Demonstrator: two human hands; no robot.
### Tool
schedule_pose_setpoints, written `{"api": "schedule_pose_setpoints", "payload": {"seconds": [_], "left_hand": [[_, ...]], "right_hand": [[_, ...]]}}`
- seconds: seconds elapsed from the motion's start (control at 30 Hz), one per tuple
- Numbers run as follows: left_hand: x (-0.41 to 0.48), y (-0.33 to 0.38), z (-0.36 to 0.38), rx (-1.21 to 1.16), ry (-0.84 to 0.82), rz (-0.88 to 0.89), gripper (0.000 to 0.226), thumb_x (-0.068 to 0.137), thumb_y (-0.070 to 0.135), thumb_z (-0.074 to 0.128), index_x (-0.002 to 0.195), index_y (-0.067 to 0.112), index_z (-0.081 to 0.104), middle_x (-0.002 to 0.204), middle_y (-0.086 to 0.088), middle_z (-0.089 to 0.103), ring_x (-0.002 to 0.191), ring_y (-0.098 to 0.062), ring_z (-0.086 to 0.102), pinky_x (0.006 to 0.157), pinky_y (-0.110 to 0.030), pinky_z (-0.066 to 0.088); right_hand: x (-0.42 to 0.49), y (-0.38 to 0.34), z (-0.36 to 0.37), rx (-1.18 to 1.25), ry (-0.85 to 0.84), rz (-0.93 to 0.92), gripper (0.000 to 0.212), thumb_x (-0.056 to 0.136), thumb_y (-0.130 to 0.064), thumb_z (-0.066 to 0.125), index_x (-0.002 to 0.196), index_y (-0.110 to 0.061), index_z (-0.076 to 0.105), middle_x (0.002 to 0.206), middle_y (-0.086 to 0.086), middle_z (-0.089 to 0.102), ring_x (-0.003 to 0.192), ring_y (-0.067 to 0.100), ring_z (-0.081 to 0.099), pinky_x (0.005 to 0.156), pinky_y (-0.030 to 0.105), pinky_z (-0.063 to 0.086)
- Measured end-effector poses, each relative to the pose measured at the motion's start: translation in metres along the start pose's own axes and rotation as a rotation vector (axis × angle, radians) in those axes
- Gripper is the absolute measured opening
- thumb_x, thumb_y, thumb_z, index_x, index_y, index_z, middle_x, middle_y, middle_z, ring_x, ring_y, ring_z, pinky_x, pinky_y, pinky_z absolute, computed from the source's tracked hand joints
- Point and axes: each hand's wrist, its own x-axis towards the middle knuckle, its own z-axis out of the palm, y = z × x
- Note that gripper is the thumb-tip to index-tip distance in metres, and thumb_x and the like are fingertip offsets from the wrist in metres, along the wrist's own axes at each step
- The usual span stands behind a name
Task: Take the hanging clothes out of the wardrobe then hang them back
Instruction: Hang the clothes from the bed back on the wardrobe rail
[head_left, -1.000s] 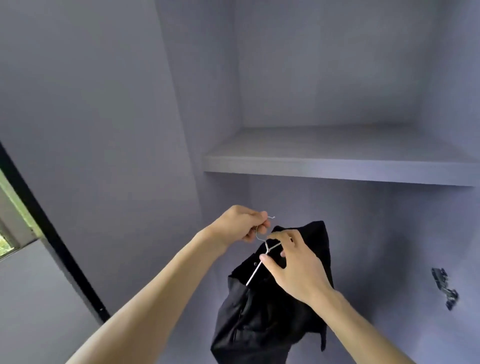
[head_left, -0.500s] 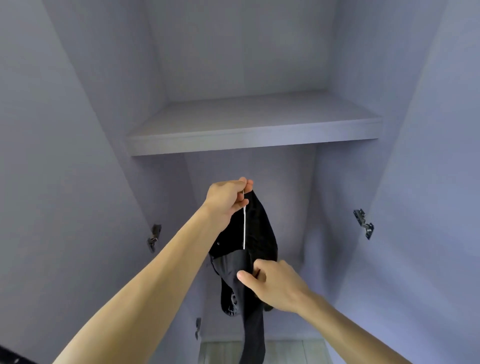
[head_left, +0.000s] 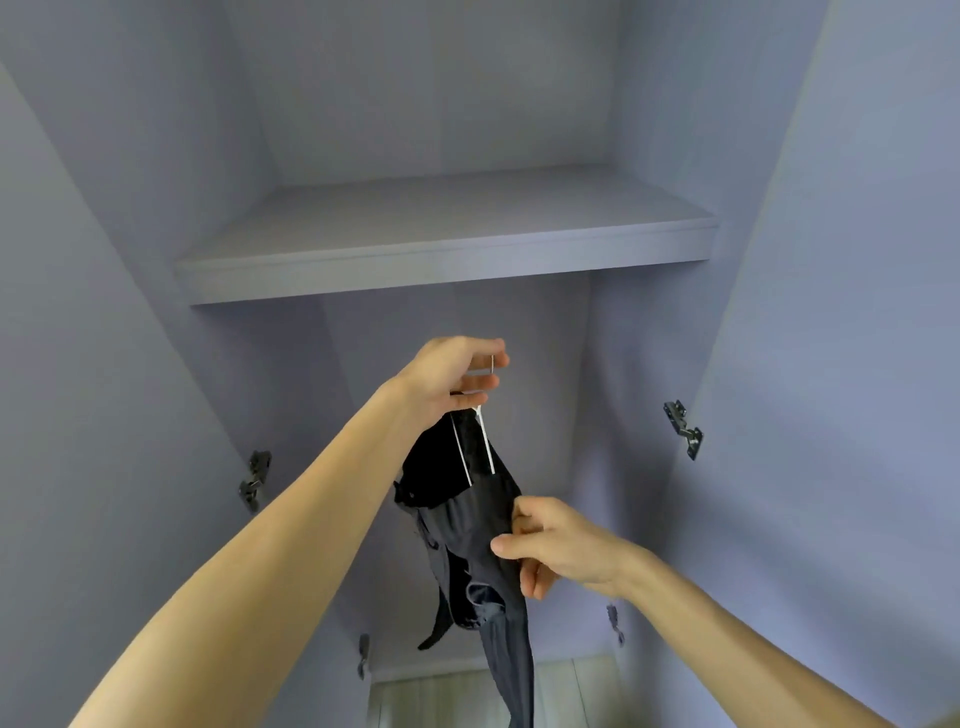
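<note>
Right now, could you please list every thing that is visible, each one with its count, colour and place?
wardrobe: one, lilac-grey, open, fills nearly the whole view
shelf: one, lilac-grey, across the upper part of the wardrobe
hinges: four, dark metal, two on the left side and two on the right side
hanger: one, pale wire, below the shelf at the centre, its top in the left hand
garment: one, black, hangs from the hanger down to the bottom edge
floor: one strip, pale, at the bottom centre
left hand: one, grips the top of the hanger
right hand: one, pinches the garment lower down
</note>
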Motion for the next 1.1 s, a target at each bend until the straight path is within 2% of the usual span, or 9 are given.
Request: {"api": "schedule_pose_setpoints", "payload": {"seconds": [0.07, 0.17, 0.27, 0.33, 0.43, 0.53, 0.67, 0.87, 1.1], "left_hand": [[0.007, 0.009, 0.008, 0.085, -0.045, 0.022, 0.027, 0.092, 0.032, 0.067, 0.114, 0.017, 0.071, 0.109, 0.003, 0.073, 0.087, -0.014, 0.067, 0.080, -0.031, 0.055], [0.021, 0.023, 0.021, 0.348, -0.018, 0.105, 0.025, 0.094, 0.033, 0.062, 0.106, 0.013, 0.071, 0.111, 0.005, 0.067, 0.090, -0.014, 0.066, 0.083, -0.031, 0.054], [0.040, 0.035, 0.024, 0.808, 0.216, 0.376, 0.028, 0.094, 0.029, 0.056, 0.121, 0.024, 0.062, 0.116, 0.005, 0.061, 0.107, -0.018, 0.058, 0.090, -0.034, 0.050], [0.051, 0.045, 0.023, 0.916, 0.417, 0.550, 0.047, 0.094, 0.027, 0.055, 0.140, 0.024, 0.046, 0.134, 0.000, 0.053, 0.125, -0.023, 0.045, 0.096, -0.040, 0.047], [0.070, 0.059, 0.021, 1.063, 0.608, 0.767, 0.062, 0.096, 0.032, 0.053, 0.152, 0.019, 0.031, 0.156, -0.007, 0.032, 0.142, -0.028, 0.026, 0.113, -0.046, 0.032], [0.098, 0.062, 0.014, 1.267, 0.583, 0.724, 0.069, 0.101, 0.044, 0.041, 0.159, 0.026, 0.010, 0.166, -0.005, 0.005, 0.152, -0.025, 0.003, 0.122, -0.051, 0.005], [0.135, 0.039, 0.003, 1.333, 0.498, 0.532, 0.062, 0.102, 0.055, 0.019, 0.155, 0.043, -0.012, 0.166, 0.003, -0.015, 0.151, -0.019, -0.017, 0.120, -0.058, -0.008], [0.159, 0.022, 0.011, 1.312, 0.701, 0.603, 0.065, 0.099, 0.063, 0.015, 0.153, 0.043, -0.014, 0.165, 0.000, -0.010, 0.150, -0.023, -0.020, 0.118, -0.062, -0.010], [0.181, 0.014, 0.016, 1.256, 0.810, 0.640, 0.071, 0.098, 0.068, 0.023, 0.155, 0.041, -0.010, 0.165, -0.005, -0.008, 0.150, -0.025, -0.018, 0.115, -0.064, -0.010]], "right_hand": [[0.002, -0.002, -0.014, 0.164, -0.085, 0.018, 0.028, 0.095, -0.012, 0.064, 0.118, 0.002, 0.057, 0.088, 0.005, 0.065, 0.056, 0.017, 0.060, 0.050, 0.025, 0.049], [0.009, -0.004, -0.039, 0.318, -0.105, -0.006, 0.027, 0.094, -0.010, 0.065, 0.121, -0.009, 0.063, 0.093, 0.004, 0.068, 0.054, 0.015, 0.057, 0.046, 0.021, 0.047], [0.022, -0.005, -0.065, 0.369, -0.036, -0.017, 0.027, 0.093, -0.009, 0.065, 0.121, -0.007, 0.065, 0.091, 0.004, 0.065, 0.052, 0.013, 0.055, 0.043, 0.019, 0.044], [0.030, -0.004, -0.082, 0.387, 0.037, -0.016, 0.025, 0.093, -0.007, 0.064, 0.118, -0.005, 0.065, 0.085, 0.004, 0.062, 0.051, 0.012, 0.053, 0.041, 0.019, 0.042], [0.040, 0.000, -0.108, 0.399, 0.147, -0.005, 0.025, 0.093, -0.005, 0.064, 0.117, 0.001, 0.063, 0.076, 0.003, 0.062, 0.048, 0.011, 0.050, 0.041, 0.019, 0.039], [0.048, 0.002, -0.134, 0.436, 0.206, -0.005, 0.020, 0.092, -0.006, 0.066, 0.111, 0.002, 0.063, 0.068, 0.001, 0.061, 0.047, 0.010, 0.048, 0.040, 0.018, 0.038], [0.065, 0.002, -0.168, 0.481, 0.278, -0.033, 0.010, 0.093, -0.009, 0.066, 0.101, -0.008, 0.060, 0.067, 0.000, 0.057, 0.048, 0.009, 0.047, 0.041, 0.019, 0.035], [0.100, 0.001, -0.213, 0.387, 0.424, -0.091, 0.023, 0.095, -0.012, 0.065, 0.080, -0.015, 0.047, 0.062, -0.005, 0.046, 0.048, 0.010, 0.043, 0.043, 0.021, 0.033], [0.132, -0.017, -0.260, 0.252, 0.496, -0.135, 0.032, 0.096, -0.008, 0.062, 0.075, -0.014, 0.038, 0.054, -0.007, 0.041, 0.046, 0.010, 0.040, 0.044, 0.022, 0.031]]}}
